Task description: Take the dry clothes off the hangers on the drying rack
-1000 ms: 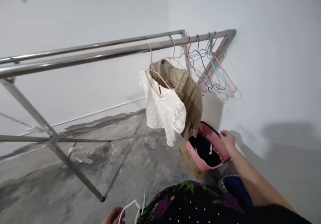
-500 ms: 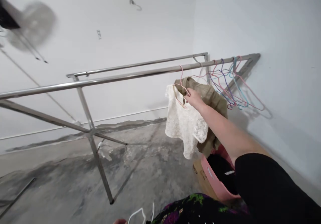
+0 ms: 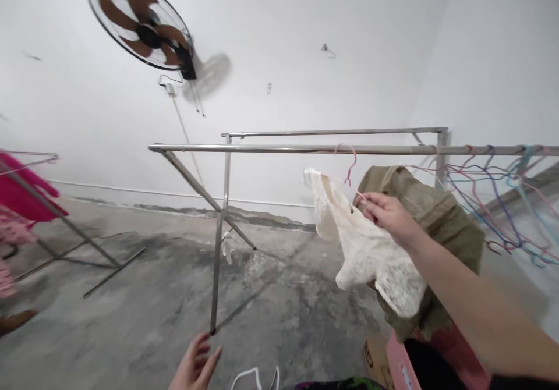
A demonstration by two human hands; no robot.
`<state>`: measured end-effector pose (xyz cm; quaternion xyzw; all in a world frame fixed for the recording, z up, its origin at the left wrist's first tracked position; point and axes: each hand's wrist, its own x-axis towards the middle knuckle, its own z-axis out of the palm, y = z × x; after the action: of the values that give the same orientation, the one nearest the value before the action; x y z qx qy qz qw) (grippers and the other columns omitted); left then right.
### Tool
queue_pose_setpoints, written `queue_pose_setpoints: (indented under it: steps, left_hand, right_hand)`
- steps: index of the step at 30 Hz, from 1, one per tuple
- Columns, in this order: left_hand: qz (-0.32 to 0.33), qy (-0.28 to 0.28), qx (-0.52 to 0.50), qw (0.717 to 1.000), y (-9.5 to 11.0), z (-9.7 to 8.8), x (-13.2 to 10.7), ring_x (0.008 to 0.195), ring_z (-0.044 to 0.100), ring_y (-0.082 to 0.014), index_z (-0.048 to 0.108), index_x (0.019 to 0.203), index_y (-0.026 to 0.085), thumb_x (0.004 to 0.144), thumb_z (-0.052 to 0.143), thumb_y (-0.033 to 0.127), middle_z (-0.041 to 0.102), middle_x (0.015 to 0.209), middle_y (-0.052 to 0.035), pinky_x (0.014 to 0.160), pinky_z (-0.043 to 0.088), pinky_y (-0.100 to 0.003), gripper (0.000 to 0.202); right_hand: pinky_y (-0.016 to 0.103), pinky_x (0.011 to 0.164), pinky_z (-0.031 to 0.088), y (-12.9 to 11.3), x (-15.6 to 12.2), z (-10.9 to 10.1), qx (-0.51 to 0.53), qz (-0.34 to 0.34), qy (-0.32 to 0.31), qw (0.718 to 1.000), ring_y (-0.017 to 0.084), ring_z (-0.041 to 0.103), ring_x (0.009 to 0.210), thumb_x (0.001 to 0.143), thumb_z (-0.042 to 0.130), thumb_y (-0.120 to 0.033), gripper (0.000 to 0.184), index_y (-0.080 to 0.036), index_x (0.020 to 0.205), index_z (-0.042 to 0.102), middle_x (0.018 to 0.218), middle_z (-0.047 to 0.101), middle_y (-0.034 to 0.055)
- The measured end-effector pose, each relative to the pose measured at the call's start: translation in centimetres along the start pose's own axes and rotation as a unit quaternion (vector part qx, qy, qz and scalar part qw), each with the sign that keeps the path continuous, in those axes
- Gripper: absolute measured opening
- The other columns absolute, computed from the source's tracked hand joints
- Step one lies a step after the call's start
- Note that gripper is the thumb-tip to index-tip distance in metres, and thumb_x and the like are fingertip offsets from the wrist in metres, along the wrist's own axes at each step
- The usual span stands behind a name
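Right hand (image 3: 386, 215) grips pink hanger (image 3: 349, 172) with lace top (image 3: 371, 256) | left hand (image 3: 194, 364) open, empty, well below

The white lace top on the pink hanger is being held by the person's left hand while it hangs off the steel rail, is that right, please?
Not quite: it is the right hand that grips the white lace top at its pink hanger under the steel rail, as the head view shows. The left hand is low down, open, holding nothing.

A bare laundry-drying room: steel racks (image 3: 332, 148), hangers (image 3: 502, 204), hung clothes (image 3: 419, 215), a wall fan (image 3: 140, 26), concrete floor (image 3: 131, 308).
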<state>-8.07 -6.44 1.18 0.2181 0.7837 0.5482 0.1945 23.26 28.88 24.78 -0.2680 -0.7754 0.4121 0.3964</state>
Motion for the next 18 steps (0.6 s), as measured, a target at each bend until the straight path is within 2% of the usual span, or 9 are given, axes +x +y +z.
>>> queue_pose_setpoints:
  steps: [3, 5, 8, 10, 12, 14, 18]
  left_hand:
    - [0.105, 0.051, -0.019, 0.993, 4.4, 3.2, 0.7, 0.099, 0.061, -0.0303, 0.051, 0.123, 0.021, 0.052, 0.074, 0.061, 0.056, 0.12, -0.0134, 0.08, 0.053, -0.039, 0.084]
    - [0.181, 0.041, -0.018, 0.982, 6.7, 5.8, 1.0, 0.113, 0.055, -0.0305, 0.043, 0.132, 0.021, 0.063, 0.07, 0.055, 0.048, 0.131, -0.0149, 0.091, 0.048, -0.042, 0.081]
    - [0.272, -0.007, 0.036, 0.962, 8.2, 8.9, 1.2, 0.132, 0.037, -0.0306, 0.037, 0.138, 0.019, 0.074, 0.066, 0.046, 0.037, 0.141, -0.0175, 0.107, 0.033, -0.045, 0.075]
    - [0.279, -0.044, 0.072, 0.957, 8.1, 10.1, 1.2, 0.135, 0.032, -0.0322, 0.042, 0.134, 0.014, 0.077, 0.063, 0.041, 0.039, 0.139, -0.0204, 0.11, 0.029, -0.047, 0.067]
    - [0.264, -0.082, 0.091, 0.957, 7.4, 10.6, 1.1, 0.132, 0.037, -0.0337, 0.051, 0.123, 0.012, 0.079, 0.058, 0.037, 0.046, 0.133, -0.022, 0.108, 0.031, -0.05, 0.052]
    - [0.263, -0.129, 0.102, 0.951, 6.7, 10.8, 0.8, 0.126, 0.045, -0.0334, 0.058, 0.113, 0.012, 0.081, 0.051, 0.034, 0.053, 0.127, -0.0222, 0.104, 0.036, -0.051, 0.039]
    - [0.311, -0.225, 0.137, 0.913, 6.5, 10.5, 0.5, 0.111, 0.059, -0.0264, 0.064, 0.105, 0.017, 0.078, 0.046, 0.025, 0.064, 0.114, -0.017, 0.096, 0.047, -0.042, 0.034]
  right_hand:
    - [0.023, 0.043, 0.031, -0.9, -5.2, 3.8, 0.005, 0.035, -0.08, 0.996, 0.012, 0.039, 0.046, 0.08, 0.058, -0.053, 0.035, -0.02, 0.087, 0.067, 0.053, 0.047, -0.0027]
    - [0.024, 0.046, 0.034, -0.9, -8.8, 6.6, 0.0, 0.049, -0.126, 0.991, 0.013, 0.042, 0.048, 0.082, 0.055, -0.055, 0.036, -0.021, 0.084, 0.067, 0.053, 0.047, -0.0019]
    - [0.025, 0.051, 0.036, 0.1, -13.3, 10.1, -0.009, 0.055, -0.197, 0.979, 0.015, 0.047, 0.054, 0.085, 0.048, -0.055, 0.04, -0.021, 0.079, 0.067, 0.057, 0.051, 0.0]
    - [0.025, 0.054, 0.036, 1.1, -15.5, 11.5, -0.024, 0.062, -0.241, 0.968, 0.017, 0.05, 0.06, 0.087, 0.044, -0.054, 0.041, -0.021, 0.08, 0.066, 0.062, 0.053, 0.001]
    - [0.026, 0.058, 0.036, 2.1, -16.9, 11.9, -0.046, 0.076, -0.261, 0.961, 0.018, 0.052, 0.064, 0.09, 0.04, -0.054, 0.042, -0.021, 0.084, 0.065, 0.066, 0.055, 0.0014]
    - [0.027, 0.06, 0.037, 2.7, -17.8, 11.4, -0.081, 0.093, -0.243, 0.962, 0.019, 0.052, 0.066, 0.091, 0.037, -0.054, 0.043, -0.021, 0.086, 0.064, 0.069, 0.056, 0.0017]
    - [0.025, 0.064, 0.038, 2.6, -19.0, 9.8, -0.161, 0.106, -0.193, 0.962, 0.019, 0.055, 0.074, 0.093, 0.035, -0.053, 0.043, -0.021, 0.085, 0.063, 0.076, 0.06, 0.0019]
